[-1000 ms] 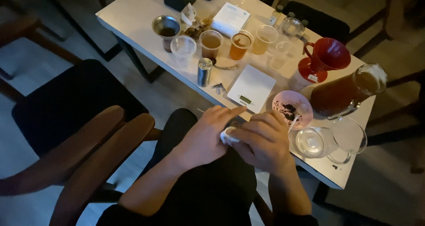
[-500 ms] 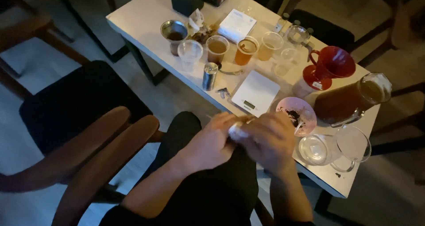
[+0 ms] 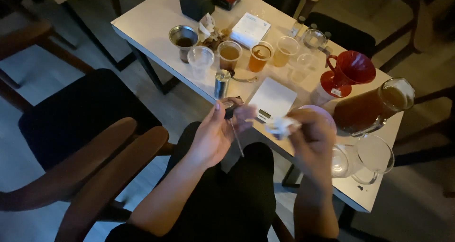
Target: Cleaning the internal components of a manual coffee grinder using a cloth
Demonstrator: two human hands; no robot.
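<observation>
Two hands up over the lap, just off the counter [image 3: 156, 29] edge. Left hand [image 3: 213, 133] pinches a thin probe tool [image 3: 233, 123], stem hanging down, fingers narrow on its dark head. Right hand [image 3: 310, 140] holds a crumpled white tissue [image 3: 280, 126], fingers closed on it, blurred. Risk: right elbow is near the glass server [image 3: 372, 107] of brown liquid and the empty glass cup [image 3: 367, 156]; a careless swing could tip either.

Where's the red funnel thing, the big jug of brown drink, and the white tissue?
red dripper [image 3: 353, 67], head view, on its cone wall.
glass jug [image 3: 367, 110], head view, on its belly.
white tissue [image 3: 282, 126], head view, on the crumpled middle.
</observation>
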